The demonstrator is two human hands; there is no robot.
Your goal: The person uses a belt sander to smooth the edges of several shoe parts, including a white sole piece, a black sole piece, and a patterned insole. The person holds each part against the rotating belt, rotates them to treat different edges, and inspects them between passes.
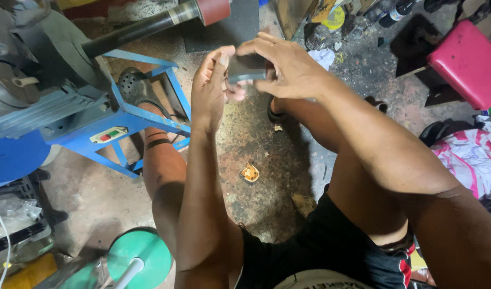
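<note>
At the left of the frame stands the biggest thing, a blue steel machine stand [143,115] with a grey motor housing [36,59] on top. From it a dark spindle [143,25] runs to the upper middle of the frame and ends in a red-brown drum [213,9]. You sit facing it, so the drum is close in front of your raised hands. On the stand's front there is a small switch plate [109,134] with a red and a green button, low enough to reach from your seat.

In the upper right you see a pink stool [467,61], and below it, at the right edge, a bundle of pink and white cloth [473,155]. At the bottom left lies a green round disc [143,257].

In the upper middle, your two hands are together around a small dark flat block [246,68]. Your right hand [291,67] clamps it from above, with fingers on its upper edge and thumb below. Your left hand [210,88] stands upright against its left side, probably to steady it; whether it truly grips, I cannot tell. You hold the block up between your knees, where your eyes reach it.

On the stained concrete floor [267,176], in the middle, lies a small yellowish scrap [250,172].
</note>
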